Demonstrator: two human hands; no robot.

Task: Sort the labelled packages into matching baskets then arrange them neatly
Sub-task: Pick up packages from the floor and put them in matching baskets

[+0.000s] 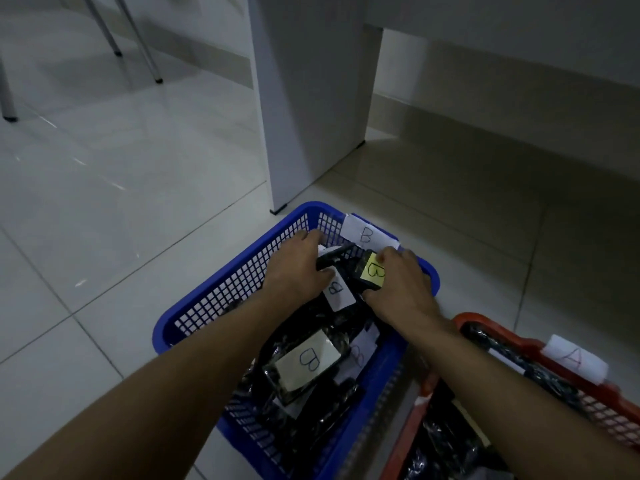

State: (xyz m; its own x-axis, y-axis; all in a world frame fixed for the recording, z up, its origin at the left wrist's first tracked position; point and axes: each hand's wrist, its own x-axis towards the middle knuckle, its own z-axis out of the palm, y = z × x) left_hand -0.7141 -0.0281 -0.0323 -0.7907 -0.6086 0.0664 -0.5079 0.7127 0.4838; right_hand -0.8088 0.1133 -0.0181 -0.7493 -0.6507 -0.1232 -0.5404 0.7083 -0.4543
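Both hands [298, 268] [401, 289] grip black pkgs [369, 275] in blue basket [221, 299] on white tile floor [104, 220].

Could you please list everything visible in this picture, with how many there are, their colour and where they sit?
blue basket: one, blue mesh, on the floor at centre, white tag marked B on its far rim.
red basket: one, red-orange, right of the blue one, white tag marked A on its rim.
black packages: several, exact count unclear, black wrap with B labels, in the blue basket; one has a yellow label.
dark packages: several, black, in the red basket, labels unreadable.
white cabinet: one, white, standing behind the baskets.
chair legs: a few, grey metal, top left.
left hand: one, gripping a black package in the blue basket.
right hand: one, holding the yellow-labelled package.
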